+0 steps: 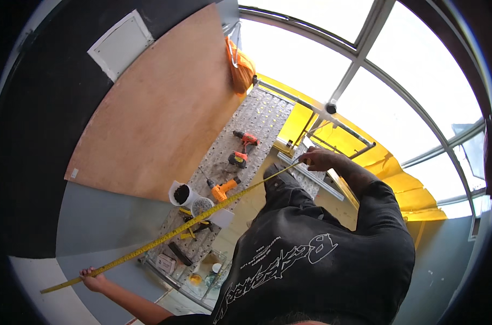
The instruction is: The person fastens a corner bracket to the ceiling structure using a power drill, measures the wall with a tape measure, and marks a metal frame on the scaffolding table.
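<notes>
A long yellow tape measure [173,234] runs taut on a slant from lower left to right of centre. My left hand [93,280] is closed on the blade a little short of its far-left end, which sticks out past the fingers near the wall. At the other end my right hand [317,158] grips the tape; whether the case sits inside that hand cannot be made out. The blade passes above a perforated metal platform [270,114], crossing over a white tub of grey bits [201,207] and black-and-yellow hand tools [190,233].
On the platform lie an orange drill [223,189], a red-and-black power driver [247,142] and a tub of black screws [181,193]. A brown board [154,114] covers part of the wall. Behind are an orange bag [242,70], a metal rail [311,107], yellow sheeting [403,187] and windows.
</notes>
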